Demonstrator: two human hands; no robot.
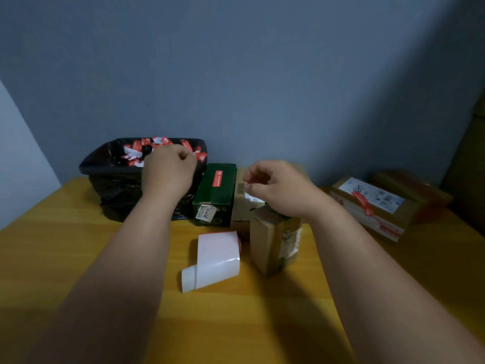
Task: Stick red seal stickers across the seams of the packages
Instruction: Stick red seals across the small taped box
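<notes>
A dark green rectangular cardboard box [215, 193] stands near the back of the yellow wooden tabletop [236, 324] and is taken here as the landmark. A red seal sticker [217, 178] is seen laid along its top face, and a small white handwritten label is stuck on its near face.

To the left of the green box, touching it, a bin lined with a black plastic bag [115, 185] is seen, filled with red-and-white paper scraps [139, 152]. The left hand [168, 172] is held above the bin's right edge, its fingers curled closed; whether anything is pinched in them cannot be told.

To the right of the green box, a plain brown cardboard box [242, 203] is set against it. The right hand [278, 189] is raised over this box, thumb and forefinger brought together as if pinching something small; what is held is too blurred to be told.

In front and to the right of the green box, a tall brown carton with green print [275, 243] is stood beneath the right wrist. In front of the green box, a white roll of sticker backing paper [214, 258] is laid, partly unrolled.

Well to the right of the green box, a flat brown parcel with a white shipping label [372, 206] is seen, with a red sticker fixed across it.
</notes>
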